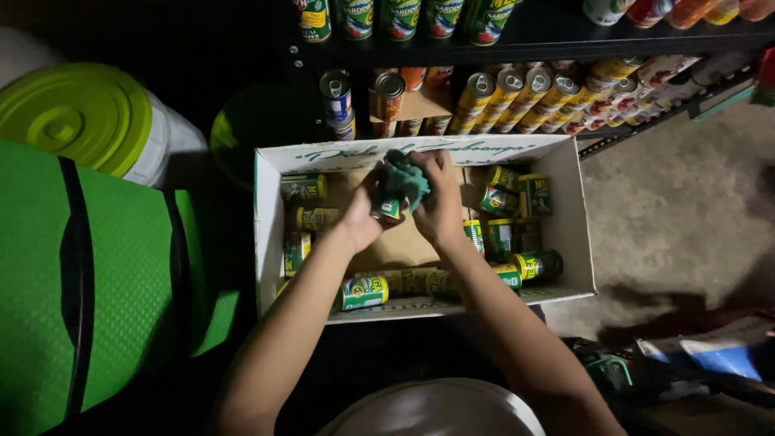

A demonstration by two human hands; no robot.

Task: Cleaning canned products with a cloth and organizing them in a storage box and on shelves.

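— What are the hands doing, middle of the frame?

— The left hand [361, 216] has its grip closed around a small can [389, 210], held over the cardboard box [565, 234]. The right hand [440, 202] is clenched on a teal cloth [405, 181], pressing it against that can.

— How many cans lie in the box?

— About a dozen green-and-yellow cans [365, 292] along its left, right and lower edges; some are hidden by the arms, so I cannot tell exactly.

— Around it?

— A shelf [557, 36] across the top with rows of cans, one white bucket [173, 137] with a lime lid [77, 117] at upper left, one green mat [121, 282] at left.
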